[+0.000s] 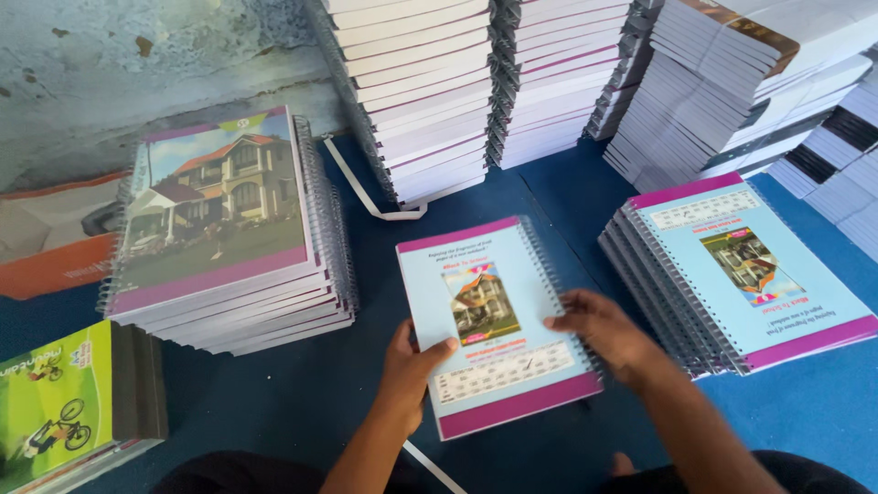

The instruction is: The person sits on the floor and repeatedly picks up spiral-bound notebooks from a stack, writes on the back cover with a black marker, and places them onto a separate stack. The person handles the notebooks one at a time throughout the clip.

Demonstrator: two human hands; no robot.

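Head view looks down on a blue desk (302, 402) crowded with spiral notebooks. Between the two hands lies one notebook (494, 320), back cover up, pale blue with a magenta band at each short end and a small house picture in the middle. Its long axis runs away from the person, leaning a little to the left at the far end; the wire spine lies along its right edge, and the calendar end points toward the person.

Left hand (407, 370) grips the near left edge, thumb laid on the cover, the other fingers tucked under and out of sight. Right hand (608, 334) rests palm down at the right edge over the spine, its fingers (567, 316) slightly spread and flat on the cover.

To the right, just beside the right hand, sits a stack (732, 274) of like notebooks, back cover up, turned the opposite way. To the left stands another stack (229, 229) showing a large house picture on top. A green-covered pile (64, 402) sits at the near left corner. Tall piles (476, 82) stand behind, and a white strap (366, 197) lies on the desk before them.
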